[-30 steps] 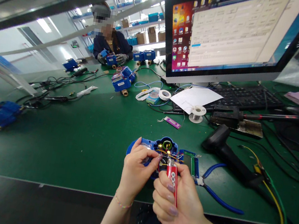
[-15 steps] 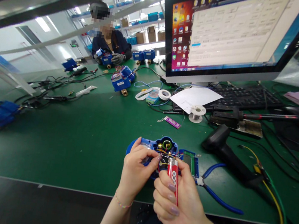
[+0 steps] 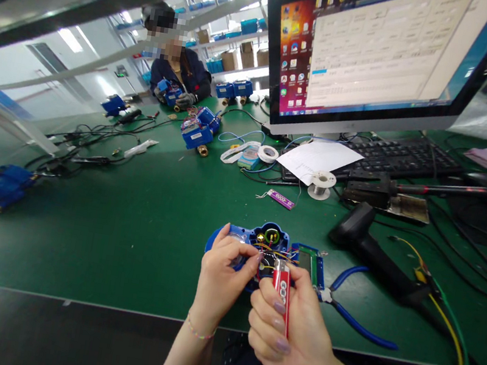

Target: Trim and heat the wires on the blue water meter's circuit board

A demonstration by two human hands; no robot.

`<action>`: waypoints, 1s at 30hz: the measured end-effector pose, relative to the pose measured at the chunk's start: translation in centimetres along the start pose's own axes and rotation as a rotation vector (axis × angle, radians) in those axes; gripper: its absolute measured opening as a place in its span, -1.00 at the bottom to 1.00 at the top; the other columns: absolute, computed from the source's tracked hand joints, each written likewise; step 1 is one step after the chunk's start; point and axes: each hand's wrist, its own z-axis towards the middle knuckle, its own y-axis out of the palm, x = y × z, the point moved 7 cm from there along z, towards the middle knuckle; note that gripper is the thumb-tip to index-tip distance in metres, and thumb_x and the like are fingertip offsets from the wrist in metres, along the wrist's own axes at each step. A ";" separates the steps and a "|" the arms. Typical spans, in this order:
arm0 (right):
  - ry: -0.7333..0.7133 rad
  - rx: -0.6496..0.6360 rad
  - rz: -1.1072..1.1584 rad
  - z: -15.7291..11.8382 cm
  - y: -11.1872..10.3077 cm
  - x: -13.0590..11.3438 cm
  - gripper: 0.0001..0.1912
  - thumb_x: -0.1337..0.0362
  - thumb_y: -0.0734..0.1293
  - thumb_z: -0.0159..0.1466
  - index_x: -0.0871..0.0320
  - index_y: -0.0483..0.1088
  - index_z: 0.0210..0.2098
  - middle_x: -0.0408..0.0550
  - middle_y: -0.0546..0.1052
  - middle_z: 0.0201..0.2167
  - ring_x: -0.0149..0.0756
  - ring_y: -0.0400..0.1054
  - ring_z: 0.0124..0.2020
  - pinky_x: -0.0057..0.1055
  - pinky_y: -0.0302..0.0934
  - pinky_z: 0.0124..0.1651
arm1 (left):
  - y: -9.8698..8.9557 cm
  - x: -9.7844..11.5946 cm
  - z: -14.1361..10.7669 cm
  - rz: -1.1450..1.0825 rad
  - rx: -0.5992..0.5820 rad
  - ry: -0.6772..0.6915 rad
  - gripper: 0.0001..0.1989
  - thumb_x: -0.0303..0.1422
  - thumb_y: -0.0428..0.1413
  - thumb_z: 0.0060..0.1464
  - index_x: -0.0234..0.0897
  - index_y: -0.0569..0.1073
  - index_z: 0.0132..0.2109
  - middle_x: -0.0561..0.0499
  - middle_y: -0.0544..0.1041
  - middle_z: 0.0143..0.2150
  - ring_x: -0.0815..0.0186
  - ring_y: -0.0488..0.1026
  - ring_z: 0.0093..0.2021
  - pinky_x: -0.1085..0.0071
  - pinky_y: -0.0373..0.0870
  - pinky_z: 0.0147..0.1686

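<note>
One scanner (image 3: 373, 252) lay at three o'clock, and one pair of pliers (image 3: 326, 295) at four, from the one blue housing (image 3: 245, 232). On my feed, the left hand (image 3: 224, 271), partly covering it, pinched something indiscernible; the right hand (image 3: 292, 329) gripped one red lighter (image 3: 281, 280).

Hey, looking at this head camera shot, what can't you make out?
All in the head view:
- Blue housing: lower part hidden by both hands.
- Left hand: what, if anything, its fingertips pinch is too small to tell.
- Red lighter: partly covered by the right hand.
- Monitor: window text blurred, top cut off by the upper edge.
</note>
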 end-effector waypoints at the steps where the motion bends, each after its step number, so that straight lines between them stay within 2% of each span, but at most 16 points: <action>1: -0.005 -0.001 0.001 0.0 0.0 0.0 -0.38 -0.01 -0.13 0.24 0.20 0.13 -0.75 -0.19 -0.02 -0.81 -0.52 -0.11 -0.84 -0.59 -0.15 -0.79 | 0.0 0.0 0.0 -0.001 0.000 0.001 -0.90 -0.40 0.13 0.07 -0.24 0.44 -0.41 0.18 0.45 -0.49 0.48 0.39 -0.47 0.09 0.10 0.23; 6: -0.016 0.043 0.006 0.0 -0.1 -0.1 -0.39 -0.01 -0.12 0.23 0.20 0.14 -0.76 -0.18 -0.01 -0.81 -0.51 -0.11 -0.85 -0.59 -0.18 -0.80 | 0.0 0.1 0.0 -0.001 0.004 0.010 -0.91 -0.41 0.14 0.06 -0.23 0.44 -0.41 0.19 0.45 -0.48 0.48 0.39 -0.47 0.10 0.10 0.24; 16: 0.043 0.155 -0.043 0.1 -0.1 0.2 -0.19 -0.20 -0.22 0.28 0.21 0.10 -0.81 -0.21 -0.08 -0.85 -0.54 -0.16 -0.88 -0.61 -0.25 -0.82 | 0.0 0.1 0.1 0.005 0.006 0.016 -0.90 -0.42 0.14 0.06 -0.23 0.43 -0.42 0.19 0.45 -0.49 0.48 0.38 -0.48 0.10 0.11 0.23; 21: 0.072 0.276 -0.080 -0.1 -0.4 0.1 -0.17 -0.20 -0.23 0.29 0.21 0.07 -0.83 -0.21 -0.08 -0.86 -0.53 -0.17 -0.90 -0.61 -0.28 -0.85 | 0.0 0.1 0.0 0.005 0.006 0.015 -0.91 -0.41 0.14 0.06 -0.23 0.44 -0.41 0.19 0.45 -0.48 0.48 0.39 -0.47 0.11 0.10 0.23; 26: 0.160 0.326 -0.169 -0.1 -0.6 0.3 -0.17 -0.17 -0.24 0.30 0.21 0.08 -0.84 -0.18 -0.05 -0.88 -0.52 -0.16 -0.91 -0.61 -0.29 -0.85 | 0.1 0.1 0.1 0.001 -0.003 0.010 -0.91 -0.41 0.13 0.06 -0.22 0.44 -0.41 0.19 0.45 -0.49 0.47 0.40 -0.46 0.09 0.08 0.23; 30: 0.157 0.392 -0.172 -0.2 -0.9 0.4 -0.20 -0.13 -0.20 0.32 0.22 0.09 -0.83 -0.19 -0.05 -0.87 -0.53 -0.16 -0.90 -0.62 -0.32 -0.84 | 0.1 0.2 0.1 0.005 -0.019 0.013 -0.90 -0.39 0.14 0.06 -0.22 0.45 -0.42 0.18 0.46 -0.49 0.45 0.40 -0.46 0.06 0.09 0.22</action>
